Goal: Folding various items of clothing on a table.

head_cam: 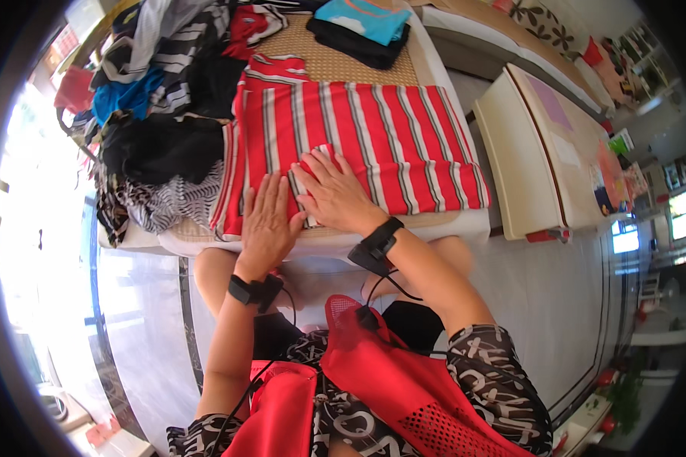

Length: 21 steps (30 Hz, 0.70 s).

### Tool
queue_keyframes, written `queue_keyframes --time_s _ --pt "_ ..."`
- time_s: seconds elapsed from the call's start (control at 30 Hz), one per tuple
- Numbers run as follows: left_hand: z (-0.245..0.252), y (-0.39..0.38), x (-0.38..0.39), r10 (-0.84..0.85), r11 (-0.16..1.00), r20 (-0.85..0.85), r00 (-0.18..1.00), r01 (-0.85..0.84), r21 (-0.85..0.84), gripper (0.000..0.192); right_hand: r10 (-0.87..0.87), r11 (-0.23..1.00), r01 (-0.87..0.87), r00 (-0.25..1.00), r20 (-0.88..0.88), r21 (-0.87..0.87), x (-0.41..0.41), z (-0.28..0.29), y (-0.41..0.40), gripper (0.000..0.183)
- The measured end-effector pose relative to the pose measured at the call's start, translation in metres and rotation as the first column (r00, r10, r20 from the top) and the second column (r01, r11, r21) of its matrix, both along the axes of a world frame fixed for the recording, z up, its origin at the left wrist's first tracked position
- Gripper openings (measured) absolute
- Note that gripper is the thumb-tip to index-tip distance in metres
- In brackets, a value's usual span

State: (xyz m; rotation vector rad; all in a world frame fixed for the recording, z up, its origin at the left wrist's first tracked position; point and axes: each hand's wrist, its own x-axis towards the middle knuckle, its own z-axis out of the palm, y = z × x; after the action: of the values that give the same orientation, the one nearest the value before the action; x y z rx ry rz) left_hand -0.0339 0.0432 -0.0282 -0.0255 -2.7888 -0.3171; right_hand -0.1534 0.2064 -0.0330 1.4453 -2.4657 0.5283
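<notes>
A red garment with white and dark stripes (377, 143) lies spread and partly folded on a low padded seat with a woven mat (354, 63). Both palms rest flat on the part of the cloth closest to me. My left hand (267, 225) presses near its left end, fingers pointing away from me. Just to the right, my right hand (332, 191) lies angled to the left, its fingers slightly spread over a small raised fold. Neither hand grips anything. A striped sleeve (277, 69) sticks out beyond the far edge of the garment.
Left of the garment is a heap of loose clothes, including a black one (163, 148) and a black-and-white patterned one (177, 194). Folded blue (366, 20) and black (354, 45) clothes are stacked at the far side. A cream cabinet (526, 154) stands to the right.
</notes>
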Motion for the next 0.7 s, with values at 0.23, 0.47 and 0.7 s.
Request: queue_keyframes --time_s 0.23,0.47,0.7 --pt "-0.002 -0.003 -0.001 -0.009 1.000 -0.015 1.000 0.009 -0.017 0.074 -0.168 0.983 0.165 0.985 0.037 0.082 -0.022 0.013 0.028 0.069" --pt "-0.003 -0.003 0.000 0.002 1.000 -0.023 1.000 -0.003 -0.022 0.073 -0.122 0.991 0.122 0.992 -0.015 0.057 0.013 0.027 0.088 0.075" --pt "-0.001 -0.005 -0.001 -0.004 1.000 0.014 1.000 0.005 -0.016 0.073 -0.145 0.983 0.139 0.988 0.045 0.120 0.016 0.007 0.143 0.075"
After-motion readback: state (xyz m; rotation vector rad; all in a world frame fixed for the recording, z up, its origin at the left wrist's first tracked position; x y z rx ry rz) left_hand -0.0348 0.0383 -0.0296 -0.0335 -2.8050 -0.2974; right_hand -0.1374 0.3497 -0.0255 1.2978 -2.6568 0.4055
